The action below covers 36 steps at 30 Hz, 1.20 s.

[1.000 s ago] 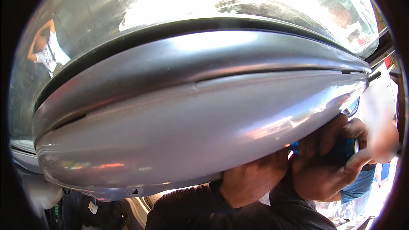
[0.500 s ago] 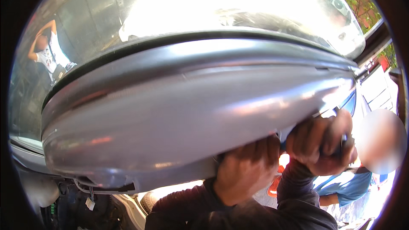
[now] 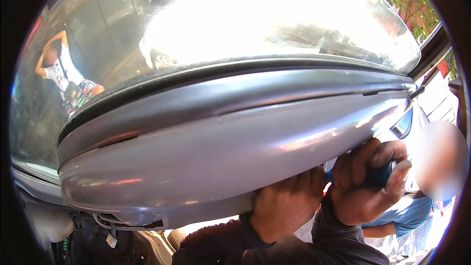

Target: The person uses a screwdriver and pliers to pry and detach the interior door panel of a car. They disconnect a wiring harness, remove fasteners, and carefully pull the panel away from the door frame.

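Note:
A long grey dashboard panel point(image 3: 196, 152) curves across the view beneath the windshield. My left hand point(image 3: 289, 203) is closed at its lower edge, back of the hand toward me. Its fingertips are hidden, so I cannot tell what they grip. Close on its right, my right hand point(image 3: 365, 181) is wrapped around a blue-handled tool point(image 3: 380, 175), just under the panel's right end. Fingers cover most of the tool, and its working end is out of sight.
Below the panel's left end, a white connector point(image 3: 112, 240) hangs on wires over a dark cavity. At right, another person in a blue garment point(image 3: 409, 216) is near the opening. Beyond the glass point(image 3: 108, 29) a person in a white shirt point(image 3: 66, 76) has both arms raised.
The panel and windshield edge sit lower in view. My right hand has turned, showing more thumb and blue handle. My left hand remains at the panel edge.

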Each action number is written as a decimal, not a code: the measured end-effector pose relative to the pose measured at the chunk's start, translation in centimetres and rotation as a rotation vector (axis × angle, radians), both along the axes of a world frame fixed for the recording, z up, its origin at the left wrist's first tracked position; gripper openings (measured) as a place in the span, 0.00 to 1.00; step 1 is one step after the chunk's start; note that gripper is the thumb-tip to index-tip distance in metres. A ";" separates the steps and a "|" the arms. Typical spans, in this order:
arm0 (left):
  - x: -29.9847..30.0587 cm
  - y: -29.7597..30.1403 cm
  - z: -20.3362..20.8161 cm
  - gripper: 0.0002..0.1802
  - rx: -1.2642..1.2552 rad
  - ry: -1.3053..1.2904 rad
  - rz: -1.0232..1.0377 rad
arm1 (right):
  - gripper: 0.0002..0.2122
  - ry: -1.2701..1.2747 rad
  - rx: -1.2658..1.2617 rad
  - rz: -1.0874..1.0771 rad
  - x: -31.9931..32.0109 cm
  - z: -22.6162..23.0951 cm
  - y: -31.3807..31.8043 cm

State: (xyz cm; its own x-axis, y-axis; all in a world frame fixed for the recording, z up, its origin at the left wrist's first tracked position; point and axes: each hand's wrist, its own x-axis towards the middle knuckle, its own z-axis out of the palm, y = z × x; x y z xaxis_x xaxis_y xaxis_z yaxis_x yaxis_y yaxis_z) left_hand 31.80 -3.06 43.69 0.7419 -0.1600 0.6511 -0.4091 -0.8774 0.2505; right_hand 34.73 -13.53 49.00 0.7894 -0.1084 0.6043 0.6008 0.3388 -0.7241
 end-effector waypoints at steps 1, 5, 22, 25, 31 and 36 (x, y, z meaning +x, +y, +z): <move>0.1 0.0 0.0 0.06 0.006 -0.014 0.011 | 0.26 0.002 0.012 0.050 0.2 0.0 -0.3; 0.6 0.1 -0.2 0.06 -0.015 -0.047 -0.015 | 0.22 -0.086 -0.033 0.412 2.5 1.0 -1.4; -1.1 -0.8 -0.9 0.09 -0.051 -0.052 0.003 | 0.20 -0.055 0.039 -0.245 0.5 0.1 0.7; -1.2 -1.2 -1.0 0.10 -0.091 -0.026 0.003 | 0.19 -0.071 -0.016 -0.257 0.9 -0.1 -0.7; -0.7 -1.3 -0.9 0.10 0.050 0.016 0.047 | 0.16 -0.140 -0.019 0.645 4.1 0.7 -4.2; -0.4 -0.9 -0.8 0.08 0.088 -0.014 0.051 | 0.15 -0.165 -0.027 0.567 3.1 0.8 -3.1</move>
State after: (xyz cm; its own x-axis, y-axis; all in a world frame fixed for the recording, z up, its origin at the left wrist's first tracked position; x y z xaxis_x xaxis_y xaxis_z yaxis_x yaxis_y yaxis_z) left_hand 31.41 -3.91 42.93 0.7414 -0.1790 0.6467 -0.3660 -0.9156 0.1662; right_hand 37.82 -16.65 49.78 0.6149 0.3200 0.7208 0.4366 0.6229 -0.6491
